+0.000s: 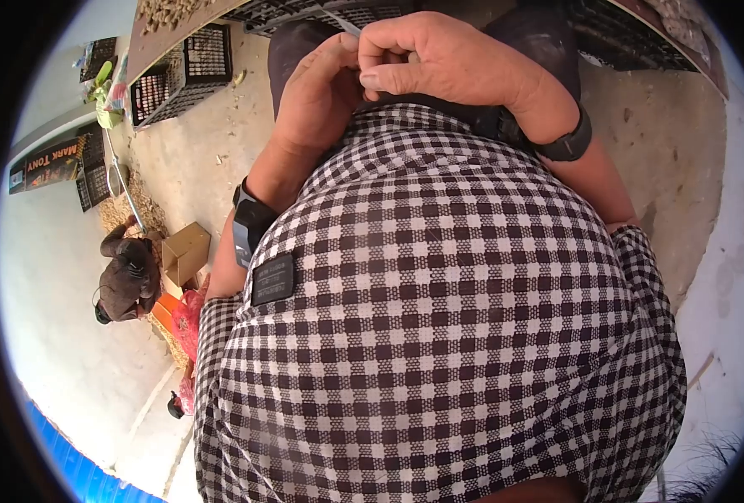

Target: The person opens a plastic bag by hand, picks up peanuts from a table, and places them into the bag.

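Note:
My left hand point(323, 90) and my right hand point(431, 59) meet at the top centre, fingertips touching or nearly so. Both are closed in pinches, and what lies between the fingers is too small and hidden to name. A thin grey blade-like strip point(338, 20) sticks out beyond the fingertips, between the two hands; which of them holds it cannot be told. Above the hands is the edge of a black crate point(284, 17).
Nuts or pods lie on a board point(171, 35) at the upper left. A filled black crate point(208, 54) stands below it. Farther left, a person in dark clothing point(129, 272) crouches beside a cardboard box point(186, 251); someone in red point(187, 323) is near.

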